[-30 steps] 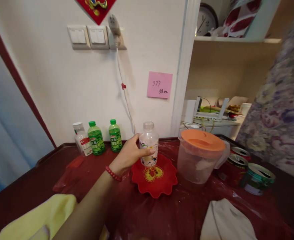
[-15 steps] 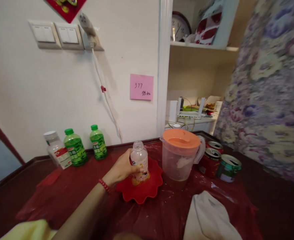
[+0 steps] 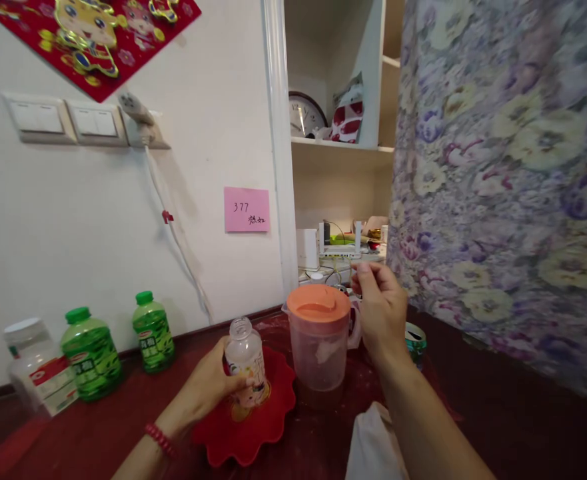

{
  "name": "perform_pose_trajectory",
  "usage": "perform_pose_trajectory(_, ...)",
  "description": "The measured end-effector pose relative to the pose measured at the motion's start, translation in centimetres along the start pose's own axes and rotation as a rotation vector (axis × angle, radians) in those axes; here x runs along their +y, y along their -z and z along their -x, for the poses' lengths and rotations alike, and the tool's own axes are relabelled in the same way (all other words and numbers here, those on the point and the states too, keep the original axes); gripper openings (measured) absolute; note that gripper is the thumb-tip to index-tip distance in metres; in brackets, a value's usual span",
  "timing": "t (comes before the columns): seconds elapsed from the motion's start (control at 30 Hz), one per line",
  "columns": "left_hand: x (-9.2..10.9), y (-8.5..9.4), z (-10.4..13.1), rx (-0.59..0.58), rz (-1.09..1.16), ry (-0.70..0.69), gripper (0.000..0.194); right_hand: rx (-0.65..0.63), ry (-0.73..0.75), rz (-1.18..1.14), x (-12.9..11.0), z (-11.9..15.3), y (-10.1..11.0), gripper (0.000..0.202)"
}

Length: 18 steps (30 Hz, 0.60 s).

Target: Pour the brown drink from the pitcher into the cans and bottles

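Note:
My left hand (image 3: pixel 218 383) is wrapped around a clear bottle (image 3: pixel 246 357) with printed pictures on its side and no cap. The bottle is upright over a red scalloped plate (image 3: pixel 273 427). Beside it to the right stands a translucent plastic jug (image 3: pixel 318 357) with an orange lid (image 3: pixel 318 302). My right hand (image 3: pixel 383 307) is raised just right of the jug, near its handle (image 3: pixel 355 327). Its fingers are curled and the thumb lies against them; whether they hold anything small is hidden.
Two green-capped bottles (image 3: pixel 90 363) (image 3: pixel 153 340) and a white-lidded clear jar (image 3: pixel 40 367) stand at the left. Behind my right arm is a green can (image 3: pixel 415 340). A pale cloth (image 3: pixel 373 447) lies in front. A floral curtain (image 3: pixel 513 167) hangs at the right, shelves behind.
My right hand has come up from below into view beside the jug handle. My left hand keeps its hold on the bottle. The camera view has shifted right and upward.

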State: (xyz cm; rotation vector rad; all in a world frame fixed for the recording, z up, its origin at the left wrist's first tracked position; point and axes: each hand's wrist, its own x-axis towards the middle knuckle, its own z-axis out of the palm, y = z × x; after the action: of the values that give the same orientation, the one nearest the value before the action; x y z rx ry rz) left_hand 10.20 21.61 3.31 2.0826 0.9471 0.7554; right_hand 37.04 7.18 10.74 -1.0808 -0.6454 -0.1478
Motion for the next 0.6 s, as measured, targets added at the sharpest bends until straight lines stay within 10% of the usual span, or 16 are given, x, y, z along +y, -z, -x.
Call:
perform_pose_trajectory(0.23, -0.1, 0.0, -0.1, 0.005, -0.016, -0.014, 0.072, -0.005, -0.108, 0.070, 9.5, -0.9, -0.1, 0.074)
perform_pose_trajectory(0.6, 0.1, -0.4, 0.2, 0.001, 0.031, 0.030, 0.069, 0.111, -0.163, 0.006, 12.5, 2.0, 0.2, 0.081)
